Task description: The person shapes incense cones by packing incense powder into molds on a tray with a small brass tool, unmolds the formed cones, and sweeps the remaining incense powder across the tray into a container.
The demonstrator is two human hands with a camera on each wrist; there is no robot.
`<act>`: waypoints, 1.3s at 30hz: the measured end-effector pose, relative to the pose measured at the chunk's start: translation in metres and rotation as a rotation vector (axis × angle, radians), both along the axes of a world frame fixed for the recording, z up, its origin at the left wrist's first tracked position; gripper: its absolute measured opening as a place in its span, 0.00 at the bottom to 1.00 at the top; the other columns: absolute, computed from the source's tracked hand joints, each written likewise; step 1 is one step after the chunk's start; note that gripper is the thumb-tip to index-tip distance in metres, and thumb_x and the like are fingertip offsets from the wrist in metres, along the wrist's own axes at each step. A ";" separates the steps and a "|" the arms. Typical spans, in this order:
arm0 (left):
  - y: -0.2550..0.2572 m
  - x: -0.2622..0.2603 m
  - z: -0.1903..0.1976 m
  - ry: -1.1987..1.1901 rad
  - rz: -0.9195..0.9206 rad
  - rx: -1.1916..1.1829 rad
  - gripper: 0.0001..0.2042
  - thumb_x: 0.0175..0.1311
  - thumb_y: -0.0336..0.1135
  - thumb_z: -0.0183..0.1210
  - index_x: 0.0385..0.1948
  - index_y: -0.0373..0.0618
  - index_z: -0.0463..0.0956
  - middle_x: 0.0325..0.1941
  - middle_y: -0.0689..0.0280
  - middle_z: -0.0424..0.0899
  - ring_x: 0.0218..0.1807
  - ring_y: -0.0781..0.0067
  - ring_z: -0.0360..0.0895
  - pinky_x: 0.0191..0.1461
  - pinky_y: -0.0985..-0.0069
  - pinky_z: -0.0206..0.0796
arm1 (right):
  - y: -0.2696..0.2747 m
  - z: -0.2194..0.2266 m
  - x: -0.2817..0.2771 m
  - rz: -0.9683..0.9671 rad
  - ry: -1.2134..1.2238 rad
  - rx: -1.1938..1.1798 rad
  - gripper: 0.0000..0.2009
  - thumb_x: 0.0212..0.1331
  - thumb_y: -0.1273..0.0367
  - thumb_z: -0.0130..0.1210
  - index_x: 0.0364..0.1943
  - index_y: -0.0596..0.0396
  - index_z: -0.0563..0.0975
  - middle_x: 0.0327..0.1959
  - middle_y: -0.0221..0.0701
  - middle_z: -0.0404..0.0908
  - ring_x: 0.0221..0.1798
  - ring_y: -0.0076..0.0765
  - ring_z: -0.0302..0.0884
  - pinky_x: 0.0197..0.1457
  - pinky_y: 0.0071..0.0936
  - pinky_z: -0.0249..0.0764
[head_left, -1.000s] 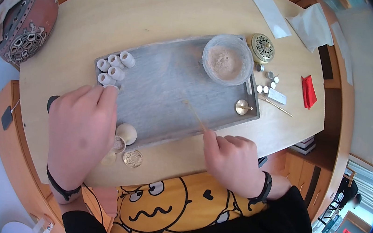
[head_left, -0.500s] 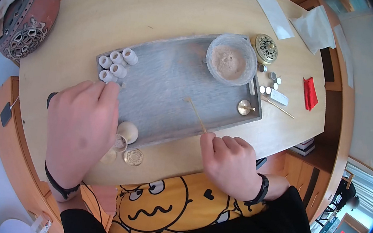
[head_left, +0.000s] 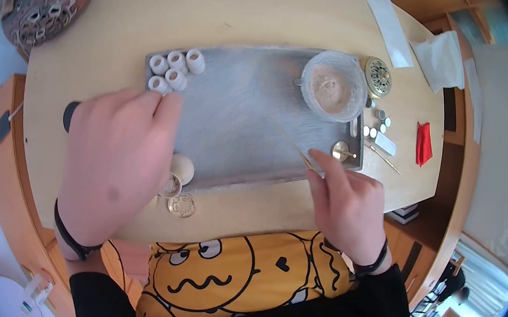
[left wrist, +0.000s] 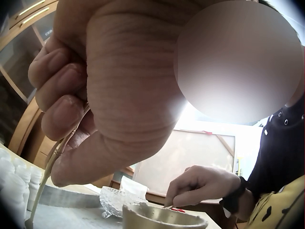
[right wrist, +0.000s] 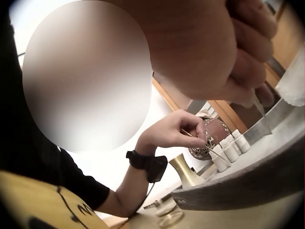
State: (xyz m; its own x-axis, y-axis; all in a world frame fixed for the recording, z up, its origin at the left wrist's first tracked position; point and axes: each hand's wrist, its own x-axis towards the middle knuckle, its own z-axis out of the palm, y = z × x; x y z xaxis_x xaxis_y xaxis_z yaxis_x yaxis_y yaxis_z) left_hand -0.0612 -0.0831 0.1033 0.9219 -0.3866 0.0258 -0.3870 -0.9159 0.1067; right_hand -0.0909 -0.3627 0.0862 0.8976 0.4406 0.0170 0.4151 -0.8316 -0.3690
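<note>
In the head view my left hand point(head_left: 124, 148) is over the left end of a grey tray point(head_left: 241, 112). The left wrist view shows it pinching a thin brass stick point(left wrist: 42, 186) that points down, near several small white bottles point(head_left: 195, 61). My right hand point(head_left: 353, 207), at the tray's near edge, pinches another thin brass stick point(head_left: 294, 146) between thumb and fingers. That stick slants up and left over the tray, its far end blurred. Beside my left hand stands a flared brass vessel point(right wrist: 185, 171) with powder inside, and a patterned brass disc point(head_left: 182, 205) lies near it.
A clear bowl point(head_left: 351, 110) of pinkish powder sits at the tray's far right corner. A small brass piece with a knob point(head_left: 341, 152) lies below it. Right of the tray are a pierced brass lid point(head_left: 377, 77), a brush point(head_left: 385, 158) and a red pouch point(head_left: 424, 144).
My right hand has moved right with its stick, and its index finger is now straighter. The left hand stays at the tray's left end. The head view has shifted slightly.
</note>
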 end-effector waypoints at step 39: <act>0.005 -0.005 -0.007 0.015 -0.006 -0.041 0.07 0.51 0.24 0.61 0.28 0.39 0.70 0.26 0.59 0.73 0.31 0.55 0.74 0.35 0.61 0.65 | -0.016 -0.026 -0.002 -0.043 -0.020 -0.010 0.16 0.54 0.79 0.62 0.49 0.57 0.83 0.21 0.31 0.75 0.21 0.37 0.75 0.24 0.31 0.70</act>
State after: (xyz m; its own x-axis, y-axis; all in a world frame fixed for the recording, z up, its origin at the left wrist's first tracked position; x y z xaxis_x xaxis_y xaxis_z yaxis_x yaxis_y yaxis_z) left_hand -0.0658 -0.0780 0.0965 0.9200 -0.3908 0.0279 -0.3904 -0.9084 0.1499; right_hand -0.0930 -0.3786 0.0601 0.9153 0.4016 0.0304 0.3858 -0.8526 -0.3523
